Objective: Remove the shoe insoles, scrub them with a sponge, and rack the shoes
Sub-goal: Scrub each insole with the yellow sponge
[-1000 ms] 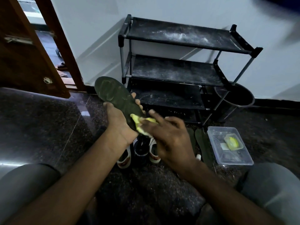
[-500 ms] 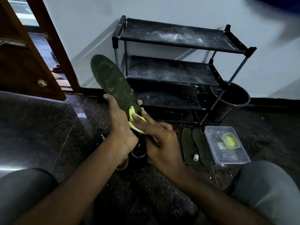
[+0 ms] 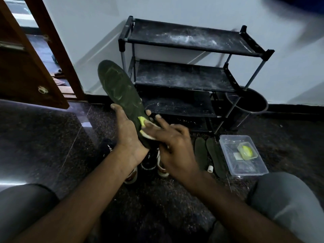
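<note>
Above the shoes [image 3: 149,161] — dark, scuffed insole [image 3: 119,88] in left grip [image 3: 128,135], yellow sponge [image 3: 142,122] in right grip [image 3: 177,151]

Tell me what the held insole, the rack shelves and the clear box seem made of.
The insole: likely foam or soft rubber, matte dark green, with pale scuffs. The rack shelves: perhaps black fabric or thin plastic, matte, dusted white, on grey metal-looking tubes. The clear box: transparent plastic, glossy; its contents show through.
</note>
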